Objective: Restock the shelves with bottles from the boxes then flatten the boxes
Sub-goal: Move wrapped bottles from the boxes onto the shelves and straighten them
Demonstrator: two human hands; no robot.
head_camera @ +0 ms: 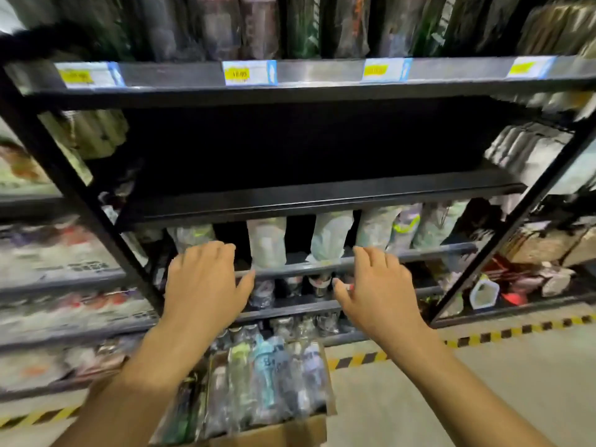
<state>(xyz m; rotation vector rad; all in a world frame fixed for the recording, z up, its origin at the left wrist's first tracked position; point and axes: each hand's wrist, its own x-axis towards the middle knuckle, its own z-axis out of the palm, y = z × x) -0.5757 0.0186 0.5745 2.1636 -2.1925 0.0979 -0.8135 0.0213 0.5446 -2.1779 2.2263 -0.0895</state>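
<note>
Hovering with both hands empty: left hand (203, 279) and right hand (377, 285) held palm-down, fingers (209, 250) loosely spread and gripping nothing, just in front of the grey front rail (429, 253) of a lower shelf. Below the fingers, close under the wrists: open brown cardboard box (283, 430) packed with slim clear-wrapped plastic bottles (264, 375), lying flat or leaning, hard to say through the blur. Above the fingers: bare black metal shelf board (322, 191), the obvious gap to fill. Behind the fingers: pale wrapped bottles (267, 243) standing in a row. Restocking barely begun, judging by the full box. Risks from here: slick wrap slipping out of a hasty grab; several bottles dragged up together and dropped on the floor; a knuckle clipping the standing row while lifting past the rail, toppling it.
</note>
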